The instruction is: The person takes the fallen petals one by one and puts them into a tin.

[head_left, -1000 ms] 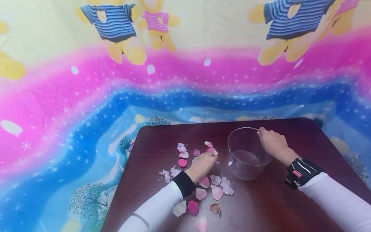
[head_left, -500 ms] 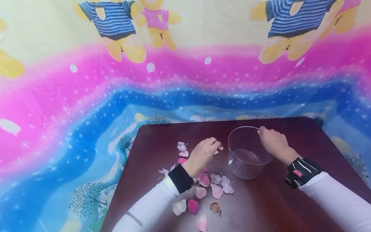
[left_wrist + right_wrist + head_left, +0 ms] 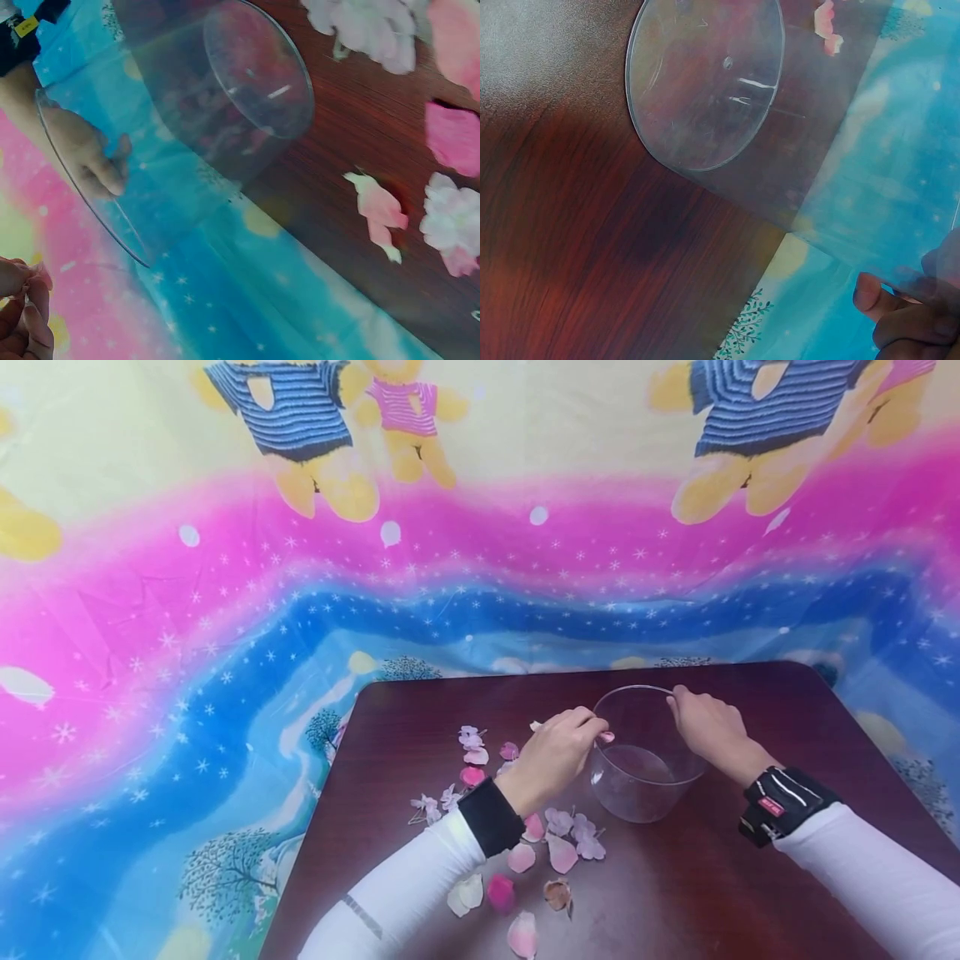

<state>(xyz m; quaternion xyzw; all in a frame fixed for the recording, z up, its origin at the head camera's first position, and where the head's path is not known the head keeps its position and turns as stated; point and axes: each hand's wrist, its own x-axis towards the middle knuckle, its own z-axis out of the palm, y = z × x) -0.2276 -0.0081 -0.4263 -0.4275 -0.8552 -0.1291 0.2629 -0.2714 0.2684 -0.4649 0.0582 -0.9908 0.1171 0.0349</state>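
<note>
My left hand [image 3: 555, 752] pinches a pink petal [image 3: 607, 737] between thumb and fingers, at the left rim of a clear plastic tub [image 3: 645, 802]. In the left wrist view that pinched petal [image 3: 43, 276] shows at the lower left corner. My right hand [image 3: 708, 731] grips the tub's right rim, the thumb and fingers on either side of the wall, as the right wrist view also shows with the curled fingers [image 3: 900, 315]. Inside the tub I see nothing lying on its floor. Pink petals [image 3: 381, 210] rest on the table near the tub.
Loose petals and pale blossoms [image 3: 585, 839] are scattered over the left and middle of the dark wooden table [image 3: 750, 877]. A dry brown petal [image 3: 557, 895] lies toward the front. Behind the table hangs a printed cloth [image 3: 480, 543].
My left hand has picked the pink petal up from the scattered ones, lifted it and carried it right to the tub's rim. The right hand and tub stay put.
</note>
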